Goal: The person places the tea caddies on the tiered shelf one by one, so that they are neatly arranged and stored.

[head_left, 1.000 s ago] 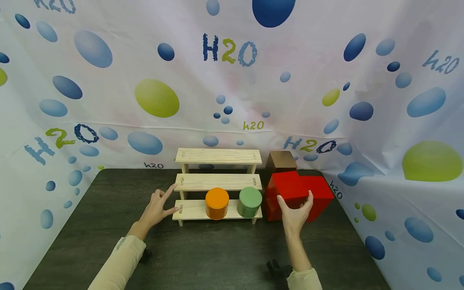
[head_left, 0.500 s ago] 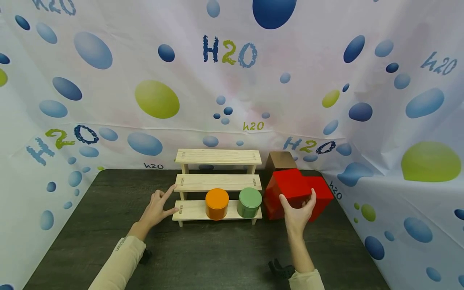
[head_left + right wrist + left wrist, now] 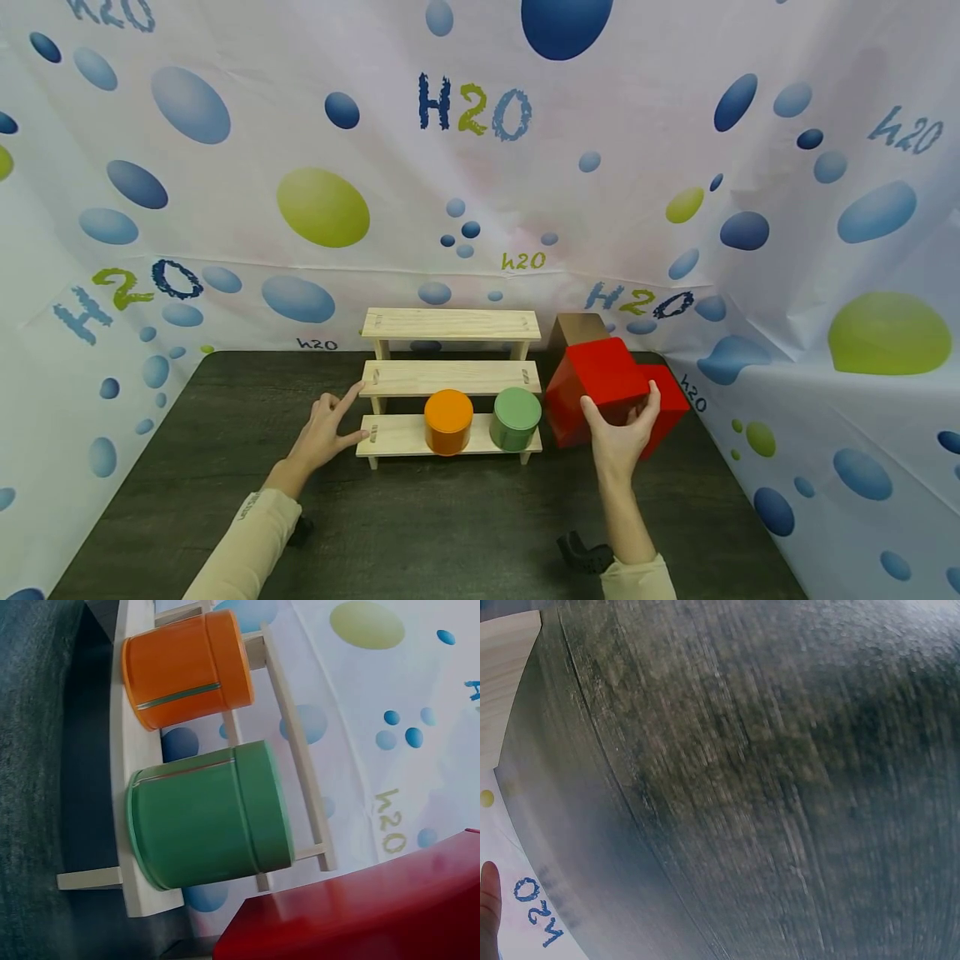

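Observation:
My right hand point(image 3: 622, 433) grips a red box point(image 3: 606, 367) between thumb and fingers, right of the wooden stand. The box is tilted, and its lower front is partly hidden by the hand. In the right wrist view the red box point(image 3: 360, 922) fills the bottom right corner. My left hand point(image 3: 324, 429) reaches to the left end of the three-tier wooden stand point(image 3: 450, 379), index finger at the middle shelf and thumb at the lowest. On the lowest shelf stand an orange canister point(image 3: 448, 421) and a green canister point(image 3: 515, 419).
A second red box point(image 3: 667, 408) is just right of the held one. Behind them stands a brown box point(image 3: 585, 331). The dark wooden table point(image 3: 435, 533) ends at a printed white curtain point(image 3: 405, 183) at the back and sides.
The right hand has moved slightly up and right, and the red box it holds has risen and tilted with it. The left hand and the canisters have stayed in place.

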